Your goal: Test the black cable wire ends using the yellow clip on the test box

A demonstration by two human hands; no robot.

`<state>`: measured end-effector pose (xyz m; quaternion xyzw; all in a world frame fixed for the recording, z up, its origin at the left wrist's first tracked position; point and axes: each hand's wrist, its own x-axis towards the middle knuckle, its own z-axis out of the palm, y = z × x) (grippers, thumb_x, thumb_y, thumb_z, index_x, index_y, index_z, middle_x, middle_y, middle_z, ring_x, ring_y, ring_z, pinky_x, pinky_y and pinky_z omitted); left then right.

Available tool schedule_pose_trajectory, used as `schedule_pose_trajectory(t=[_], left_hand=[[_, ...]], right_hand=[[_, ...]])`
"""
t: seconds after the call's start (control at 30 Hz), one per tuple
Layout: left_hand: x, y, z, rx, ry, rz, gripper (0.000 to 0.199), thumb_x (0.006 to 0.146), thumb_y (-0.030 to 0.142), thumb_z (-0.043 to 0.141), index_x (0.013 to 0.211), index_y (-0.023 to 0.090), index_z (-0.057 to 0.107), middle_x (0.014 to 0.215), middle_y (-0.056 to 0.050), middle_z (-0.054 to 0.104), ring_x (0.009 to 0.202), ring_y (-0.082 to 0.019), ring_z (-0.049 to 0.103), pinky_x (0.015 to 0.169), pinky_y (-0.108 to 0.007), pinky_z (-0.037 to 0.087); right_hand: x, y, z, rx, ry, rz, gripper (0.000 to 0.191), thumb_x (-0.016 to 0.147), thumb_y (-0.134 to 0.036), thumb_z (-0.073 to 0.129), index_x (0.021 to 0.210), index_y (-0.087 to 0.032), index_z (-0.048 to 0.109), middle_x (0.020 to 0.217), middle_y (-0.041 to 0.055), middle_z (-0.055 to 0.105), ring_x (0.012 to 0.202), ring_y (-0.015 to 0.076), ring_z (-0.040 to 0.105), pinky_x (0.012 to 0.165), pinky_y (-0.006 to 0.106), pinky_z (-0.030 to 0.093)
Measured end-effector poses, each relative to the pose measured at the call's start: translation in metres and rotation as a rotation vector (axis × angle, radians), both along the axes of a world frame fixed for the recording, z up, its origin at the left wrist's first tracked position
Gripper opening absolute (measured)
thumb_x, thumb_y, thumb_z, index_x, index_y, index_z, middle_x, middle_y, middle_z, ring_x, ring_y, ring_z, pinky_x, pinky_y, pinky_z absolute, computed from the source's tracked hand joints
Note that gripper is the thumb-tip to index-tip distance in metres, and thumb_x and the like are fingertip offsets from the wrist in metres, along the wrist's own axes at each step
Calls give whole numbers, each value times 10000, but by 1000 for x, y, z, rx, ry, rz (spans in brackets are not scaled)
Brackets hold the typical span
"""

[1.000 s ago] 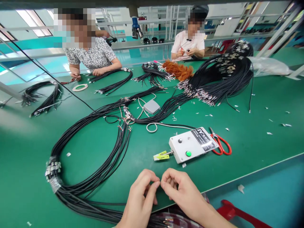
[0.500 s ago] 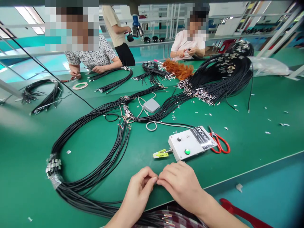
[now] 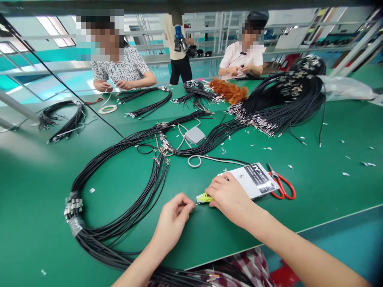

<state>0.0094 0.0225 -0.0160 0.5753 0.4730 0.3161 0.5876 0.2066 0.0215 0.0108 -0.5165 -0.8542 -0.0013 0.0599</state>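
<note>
My left hand is closed in a pinch on a thin wire, and its pale tip sticks out toward the right. Just beyond that tip is a yellow-green clip on the near left side of a white control box. My right hand lies over that corner of the box, fingers closed round the clip; it hides the green button. Whether the wire tip touches the clip's jaws I cannot tell. A bundle of black cables curves under my left forearm to my lap.
Red-handled scissors lie right of the box. A grey pedal-like box and looped grey cord sit behind. A large black cable pile is at back right, beside an orange fluffy thing. Across the table two people work with their hands; another stands behind.
My right hand has left my left fingertips and moved up onto the clip. My left hand has moved slightly up, its wire tip now showing. A co-worker has lifted a strip from the pale roll.
</note>
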Motion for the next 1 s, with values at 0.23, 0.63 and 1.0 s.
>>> schedule_pose_trajectory(t=[0.23,0.63,1.0], left_hand=[[6,9,-11,20,53,27,204,829,335,568,707,182,512,579,68,414,502,-92,348,464,-197,248],[14,14,-10,51,113,31,195,799,330,566,664,197,520,547,71,420,490,-107,390,468,-203,274],[12,14,-9,60,119,22,195,806,329,571,672,189,550,579,52,474,518,-119,432,487,-213,287]], right_hand=[[-6,5,-5,-19,0,-45,135,800,-144,740,746,-178,621,783,15,698,848,197,584,810,360,301],[-7,3,-6,16,-17,-53,122,797,-193,750,793,-173,629,821,32,685,886,216,582,860,395,301],[44,-64,-14,408,416,-249,160,938,-159,569,1086,-205,610,1117,61,721,1106,218,599,984,407,371]])
